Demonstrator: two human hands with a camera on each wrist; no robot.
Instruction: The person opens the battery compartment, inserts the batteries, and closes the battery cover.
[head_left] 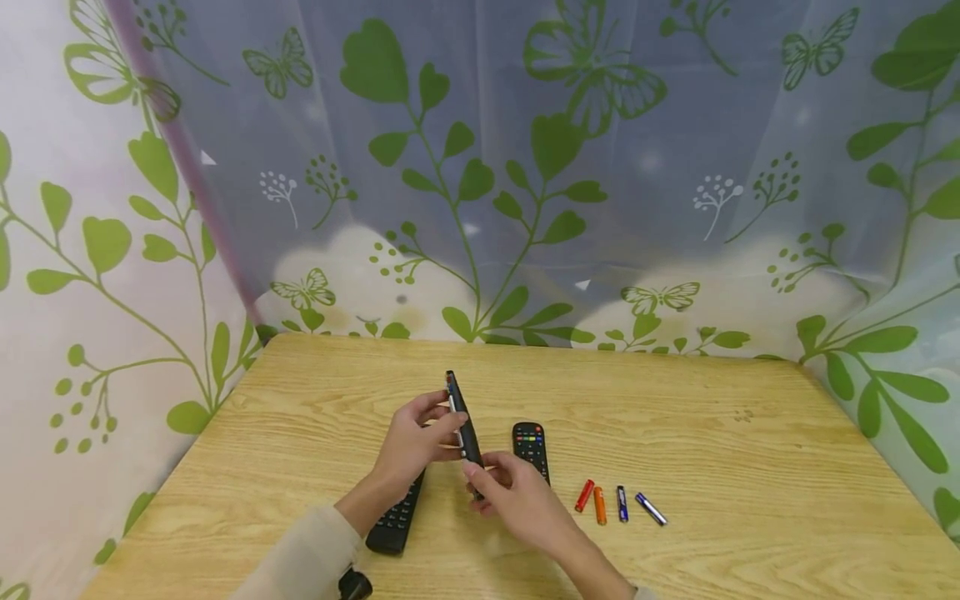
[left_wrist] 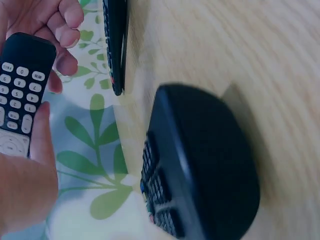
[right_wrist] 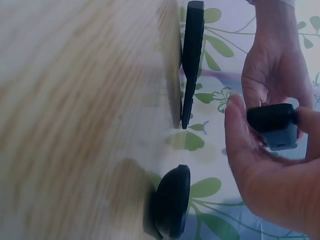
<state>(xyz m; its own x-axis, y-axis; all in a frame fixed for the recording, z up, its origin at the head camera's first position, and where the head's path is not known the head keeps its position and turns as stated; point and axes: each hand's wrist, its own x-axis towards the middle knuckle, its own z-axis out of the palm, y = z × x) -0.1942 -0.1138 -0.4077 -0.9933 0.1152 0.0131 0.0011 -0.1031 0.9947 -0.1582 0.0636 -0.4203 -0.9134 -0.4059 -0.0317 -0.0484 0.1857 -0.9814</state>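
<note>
Both hands hold a slim black remote control (head_left: 468, 433), tilted up above the table. My left hand (head_left: 411, 440) pinches its middle, thumb on one long side. My right hand (head_left: 521, 500) grips its lower end between thumb and fingers. White keys show on the remote's face (left_wrist: 19, 87) in the left wrist view; in the right wrist view its dark end (right_wrist: 272, 120) points towards the camera. A larger black remote (head_left: 396, 523) lies below my left forearm. Another black remote (head_left: 529, 442) with coloured keys lies behind my right hand, which partly hides it.
Right of my right hand lie a red battery (head_left: 584, 496), an orange battery (head_left: 600, 505) and two blue ones, one upright in view (head_left: 622, 503), one slanted (head_left: 651, 508). A leaf-patterned curtain (head_left: 510, 250) borders the wooden table (head_left: 712, 433) at the back.
</note>
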